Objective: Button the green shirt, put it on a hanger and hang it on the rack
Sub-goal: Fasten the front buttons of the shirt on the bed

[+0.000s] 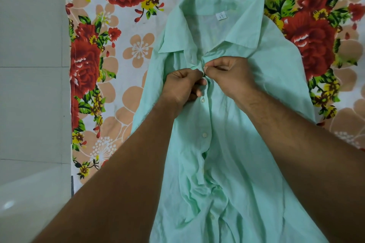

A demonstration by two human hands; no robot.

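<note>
Left hand (180, 86) and right hand (230, 74) fingers (212, 63) apparently pinch the green shirt (252, 144) placket (205, 118).

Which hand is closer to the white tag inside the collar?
Right. The right hand pinches the green shirt below the tag; the left hand grips it lower, further left.

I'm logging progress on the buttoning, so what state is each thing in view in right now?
green shirt: lying front-up on the floral sheet, creased, partly buttoned.
collar: spread open.
middle buttons: look fastened.
left hand: pinches the front edge just below the collar.
right hand: pinches the opposite edge there.
floral sheet: spread under the shirt.
</note>
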